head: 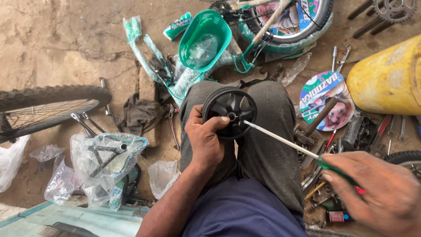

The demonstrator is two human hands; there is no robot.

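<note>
The left hand (205,139) is closed around a small black plastic wheel with a ribbed rubber rim (229,112), which stands upright on the person's lap, on the grey trousers (267,153), between the two knees. The thumb of this hand lies across the face of the wheel, with its tip close to the hub in the centre, and the other fingers go behind the wheel where they are hidden. The right hand (381,191), low at the right edge of the view, is closed around the green handle of a long screwdriver with a thin bright metal shaft (280,139). The shaft runs up and to the left from the hand, and its tip touches the hub of the wheel, just beside the thumb tip. Above the knees, on the dirt floor, lies a green plastic bicycle basket (205,39) beside a green bicycle frame wrapped in clear plastic (151,59). At the left there is a large black spoked bicycle tyre (48,103) and a bicycle saddle in a clear plastic bag (109,164). At the right stands a yellow plastic drum (388,79), and below it many loose metal tools (368,136) lie on the floor, near the right hand.
</note>
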